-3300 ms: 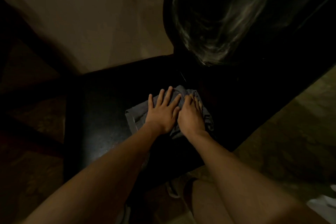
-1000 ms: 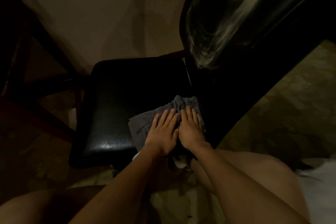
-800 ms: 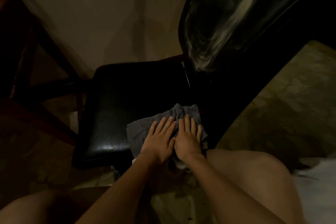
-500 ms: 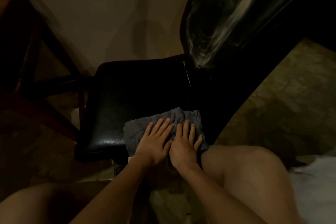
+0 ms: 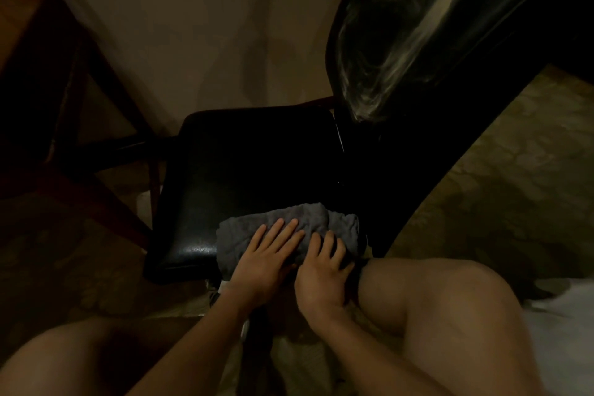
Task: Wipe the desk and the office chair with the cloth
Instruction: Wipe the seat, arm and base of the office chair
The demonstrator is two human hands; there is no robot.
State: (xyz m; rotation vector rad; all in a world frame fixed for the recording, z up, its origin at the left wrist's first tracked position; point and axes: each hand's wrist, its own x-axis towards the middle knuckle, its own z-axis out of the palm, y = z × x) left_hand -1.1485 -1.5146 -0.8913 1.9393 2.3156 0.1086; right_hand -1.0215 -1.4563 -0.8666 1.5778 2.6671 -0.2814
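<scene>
A grey cloth (image 5: 340, 223) lies bunched at the near edge of the black padded chair seat (image 5: 244, 170). My left hand (image 5: 268, 259) presses flat on the cloth with its fingers spread. My right hand (image 5: 321, 273) rests beside it on the cloth's right part, fingers slightly curled over the seat's front edge. The chair's glossy black backrest (image 5: 401, 42) rises at the right of the seat.
A dark wooden desk frame (image 5: 48, 100) stands at the left. A pale wall (image 5: 193, 26) is behind the chair. Patterned floor (image 5: 498, 196) lies at the right. My bare knees are in the foreground, the right one (image 5: 443, 305) close to the seat's corner.
Both hands have dragged the cloth from the middle of the seat back toward me to its near edge, and the cloth has bunched up.
</scene>
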